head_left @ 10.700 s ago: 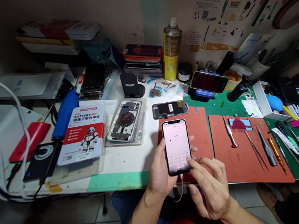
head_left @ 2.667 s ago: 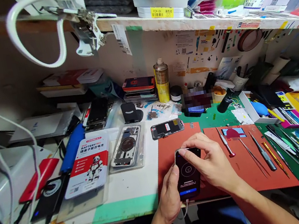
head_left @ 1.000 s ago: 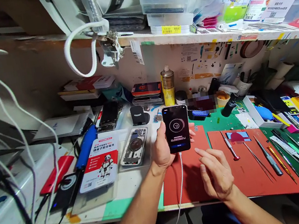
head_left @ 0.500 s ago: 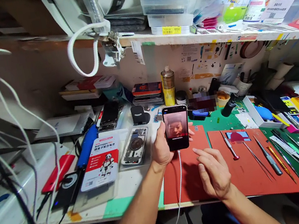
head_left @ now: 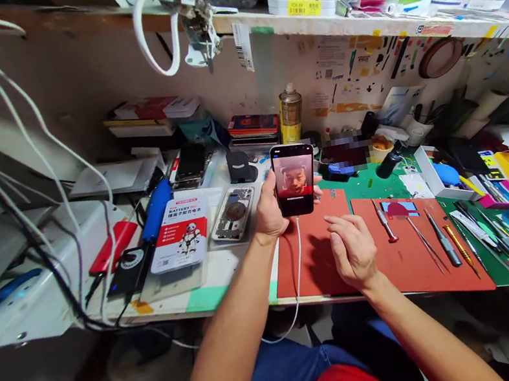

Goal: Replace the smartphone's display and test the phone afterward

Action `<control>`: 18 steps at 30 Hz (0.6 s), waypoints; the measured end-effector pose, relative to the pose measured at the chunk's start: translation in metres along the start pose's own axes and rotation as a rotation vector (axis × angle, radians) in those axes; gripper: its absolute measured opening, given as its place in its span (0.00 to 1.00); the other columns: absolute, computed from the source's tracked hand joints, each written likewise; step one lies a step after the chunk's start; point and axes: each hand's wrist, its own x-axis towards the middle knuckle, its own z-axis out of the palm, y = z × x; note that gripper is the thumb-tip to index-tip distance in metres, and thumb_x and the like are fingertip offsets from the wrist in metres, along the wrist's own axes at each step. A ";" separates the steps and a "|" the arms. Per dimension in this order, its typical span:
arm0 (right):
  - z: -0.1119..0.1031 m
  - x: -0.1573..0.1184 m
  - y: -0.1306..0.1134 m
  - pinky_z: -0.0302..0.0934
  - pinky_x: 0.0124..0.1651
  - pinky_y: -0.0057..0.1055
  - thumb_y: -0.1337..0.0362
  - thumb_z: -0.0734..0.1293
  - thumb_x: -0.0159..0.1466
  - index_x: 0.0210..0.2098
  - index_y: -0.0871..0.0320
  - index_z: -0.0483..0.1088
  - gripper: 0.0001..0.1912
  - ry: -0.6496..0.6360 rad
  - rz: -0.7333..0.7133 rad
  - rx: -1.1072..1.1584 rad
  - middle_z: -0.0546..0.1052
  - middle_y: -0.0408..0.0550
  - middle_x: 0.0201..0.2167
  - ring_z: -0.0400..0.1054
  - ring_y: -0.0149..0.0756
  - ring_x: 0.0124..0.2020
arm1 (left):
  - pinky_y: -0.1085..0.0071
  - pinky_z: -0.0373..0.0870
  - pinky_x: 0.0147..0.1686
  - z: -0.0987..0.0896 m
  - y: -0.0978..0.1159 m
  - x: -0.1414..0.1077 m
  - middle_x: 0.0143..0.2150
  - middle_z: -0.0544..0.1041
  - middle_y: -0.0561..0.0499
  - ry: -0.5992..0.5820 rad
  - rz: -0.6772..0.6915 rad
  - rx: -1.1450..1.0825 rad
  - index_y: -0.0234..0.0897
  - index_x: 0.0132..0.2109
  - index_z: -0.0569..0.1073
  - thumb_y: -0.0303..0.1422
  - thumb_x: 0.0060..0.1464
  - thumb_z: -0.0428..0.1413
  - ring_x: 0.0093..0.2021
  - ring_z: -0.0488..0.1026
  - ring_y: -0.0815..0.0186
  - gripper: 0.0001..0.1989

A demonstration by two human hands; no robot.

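Pretty cluttered repair bench (head_left: 230,273) here, tools and phone parts everywhere. Left hand (head_left: 268,211) is wrapped around a phone (head_left: 295,178), holding it upright above the red mat (head_left: 316,258), white cable (head_left: 299,274) hanging off the bottom. Right hand (head_left: 355,253) just rests open on the mat, palm down, holding nothing.

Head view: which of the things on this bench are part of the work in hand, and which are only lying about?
In hand:
- phone, upright in the left hand, screen lit
- white cable plugged into its bottom edge
- right hand resting on the red mat, holding nothing

Lying about:
- battery box
- opened phone housing
- spray can
- screwdriver
- tweezers
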 end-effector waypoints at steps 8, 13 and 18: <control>0.003 0.001 0.003 0.71 0.50 0.47 0.72 0.60 0.74 0.46 0.57 0.74 0.11 0.028 0.010 -0.009 0.83 0.53 0.42 0.78 0.46 0.47 | 0.60 0.83 0.40 -0.002 0.001 0.000 0.47 0.85 0.38 0.009 0.034 -0.002 0.28 0.54 0.79 0.49 0.73 0.40 0.44 0.85 0.50 0.32; 0.005 0.000 0.004 0.70 0.51 0.45 0.72 0.60 0.75 0.44 0.58 0.73 0.11 0.037 0.000 -0.011 0.83 0.52 0.40 0.78 0.45 0.47 | 0.61 0.83 0.37 -0.002 0.002 0.000 0.46 0.85 0.36 0.009 0.036 -0.003 0.26 0.51 0.80 0.51 0.72 0.41 0.41 0.85 0.50 0.33; 0.006 -0.001 0.005 0.70 0.50 0.47 0.73 0.61 0.74 0.44 0.58 0.74 0.11 0.030 0.003 -0.006 0.83 0.53 0.40 0.77 0.45 0.48 | 0.59 0.83 0.35 -0.004 -0.001 0.003 0.46 0.85 0.34 0.035 0.028 -0.008 0.27 0.51 0.80 0.55 0.67 0.48 0.38 0.85 0.50 0.33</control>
